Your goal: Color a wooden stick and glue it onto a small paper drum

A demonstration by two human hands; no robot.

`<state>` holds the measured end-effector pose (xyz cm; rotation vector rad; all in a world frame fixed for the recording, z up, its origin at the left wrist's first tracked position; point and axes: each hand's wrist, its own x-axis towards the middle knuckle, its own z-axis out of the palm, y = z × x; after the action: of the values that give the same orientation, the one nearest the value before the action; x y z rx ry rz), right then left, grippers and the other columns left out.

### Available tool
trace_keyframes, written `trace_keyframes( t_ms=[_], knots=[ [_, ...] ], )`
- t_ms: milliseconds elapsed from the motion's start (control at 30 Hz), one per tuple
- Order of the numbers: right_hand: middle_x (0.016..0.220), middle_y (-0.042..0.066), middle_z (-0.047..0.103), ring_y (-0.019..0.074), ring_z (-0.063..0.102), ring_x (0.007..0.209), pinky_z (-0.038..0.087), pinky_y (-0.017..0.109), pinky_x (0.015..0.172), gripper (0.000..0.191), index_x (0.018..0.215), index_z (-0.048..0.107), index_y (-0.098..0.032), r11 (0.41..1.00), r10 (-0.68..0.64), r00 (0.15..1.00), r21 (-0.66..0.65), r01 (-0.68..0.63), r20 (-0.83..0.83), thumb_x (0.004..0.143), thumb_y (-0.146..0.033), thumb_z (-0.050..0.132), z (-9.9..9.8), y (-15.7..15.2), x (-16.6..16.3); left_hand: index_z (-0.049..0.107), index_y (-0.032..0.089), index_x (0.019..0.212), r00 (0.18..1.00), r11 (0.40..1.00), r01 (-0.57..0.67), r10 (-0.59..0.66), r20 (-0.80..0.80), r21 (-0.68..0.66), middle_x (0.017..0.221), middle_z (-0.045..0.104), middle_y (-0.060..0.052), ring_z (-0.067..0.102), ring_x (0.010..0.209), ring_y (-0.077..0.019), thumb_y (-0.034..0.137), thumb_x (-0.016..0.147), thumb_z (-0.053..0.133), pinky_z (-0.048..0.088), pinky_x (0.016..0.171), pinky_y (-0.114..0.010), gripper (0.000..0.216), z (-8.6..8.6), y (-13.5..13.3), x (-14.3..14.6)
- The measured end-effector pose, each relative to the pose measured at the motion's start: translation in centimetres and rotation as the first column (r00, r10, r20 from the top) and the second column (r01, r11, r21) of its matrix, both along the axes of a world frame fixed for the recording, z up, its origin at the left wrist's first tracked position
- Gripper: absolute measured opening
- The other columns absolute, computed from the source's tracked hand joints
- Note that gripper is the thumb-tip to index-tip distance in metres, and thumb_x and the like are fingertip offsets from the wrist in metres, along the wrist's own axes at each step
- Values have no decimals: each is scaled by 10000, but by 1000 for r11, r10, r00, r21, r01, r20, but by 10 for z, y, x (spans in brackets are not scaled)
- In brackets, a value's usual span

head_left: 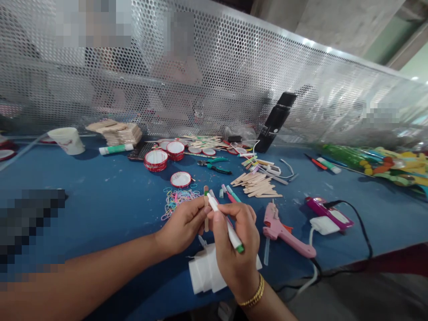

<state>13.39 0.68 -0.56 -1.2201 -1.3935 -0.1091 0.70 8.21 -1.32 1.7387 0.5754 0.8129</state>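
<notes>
My left hand [183,225] pinches a wooden craft stick [206,200] upright, and its top end is coloured brown and green. My right hand [239,240] is closed around a white marker [233,235] with a green end. The marker's tip meets the stick near the green part, though I cannot tell whether it touches. Under my hands lies folded white paper [203,269]. Loose colourful rubber bands [175,198] are heaped just beyond my left hand. Several more markers [233,193] lie past my right hand, partly hidden by it.
A pink glue gun [284,234] with its cord lies at right, near a magenta device [329,213]. Loose craft sticks [259,184], pliers [216,166], red-rimmed tape rolls [156,159], a white cup [67,141] and a black bottle [276,122] stand or lie farther back, before a perforated metal screen [214,89].
</notes>
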Motion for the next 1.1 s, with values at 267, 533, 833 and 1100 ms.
trace_keyframes(
  t_ms=[267, 533, 833, 1100],
  knots=[
    [836, -10, 671, 187, 618, 818, 430, 376, 838, 45, 949, 601, -232, 1000, -13, 1000, 8, 13, -1, 952, -219, 558, 1, 0, 0, 547, 180, 840, 1000, 1000, 1, -1, -1, 3, 671, 514, 32, 486, 575, -105, 488, 1017, 425, 393, 550, -224, 375, -1, 0, -1],
    [837, -5, 673, 186, 617, 822, 427, 385, 860, 52, 949, 606, -226, 1000, -22, 1000, -3, 22, 9, 958, -237, 556, 0, 0, -1, 543, 182, 852, 1000, 999, 8, -7, 25, -45, 669, 496, 38, 460, 557, -101, 501, 1008, 435, 372, 524, -220, 371, -1, -1, 0],
    [840, -1, 677, 194, 613, 833, 428, 387, 850, 46, 953, 605, -229, 1000, -1, 1000, -20, 1, 8, 959, -240, 560, -1, 0, -1, 538, 188, 839, 1000, 1000, 1, -1, 5, -10, 659, 498, 39, 467, 559, -106, 522, 999, 443, 374, 529, -226, 383, 0, -1, 0],
    [851, -9, 667, 180, 604, 825, 431, 365, 824, 22, 945, 603, -224, 1000, 20, 1000, -9, -20, 9, 946, -222, 581, 0, -1, -1, 536, 187, 835, 1000, 1000, 1, -2, 7, 17, 669, 505, 35, 486, 574, -112, 503, 999, 455, 393, 544, -229, 365, 0, -1, 0]
  ],
)
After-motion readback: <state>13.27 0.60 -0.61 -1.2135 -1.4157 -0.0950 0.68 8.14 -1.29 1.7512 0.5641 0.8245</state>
